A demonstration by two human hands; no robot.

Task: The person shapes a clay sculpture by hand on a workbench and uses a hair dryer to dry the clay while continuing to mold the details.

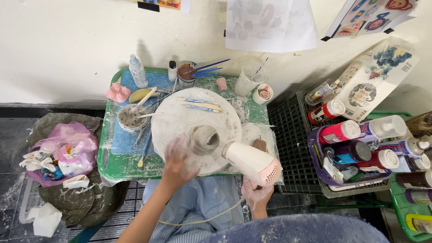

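A person seated at a small green table (108, 167) works a grey clay cup (203, 140), seen from above. At far left, a rubbish bag (67, 157) stuffed with crumpled paper and pink plastic sits on the floor. On the table's left side stand a pink mould (118, 92), a clear squeeze bottle (137, 71) and a small bowl of grey slip (130, 118) with wooden tools in it. A blue-handled brush (145, 149) lies beside the round white turntable (180, 112) at the table's centre. The left hand (178, 158), blurred, rests on the turntable's near edge just beside the cup, fingers spread loosely; whether they touch the cup cannot be told. The cup stands upright on the turntable, its open mouth facing the camera. Just to its right, the right hand (256, 194), dusted with clay, is clenched around the handle of a white and pink hair dryer (252, 162), its nozzle aimed at the cup. A jar of blue brushes (186, 74) and a plastic jug (249, 81) stand at the table's back edge. At right, a purple basket (317, 157) holds paint bottles (342, 131) atop a black crate (292, 148).
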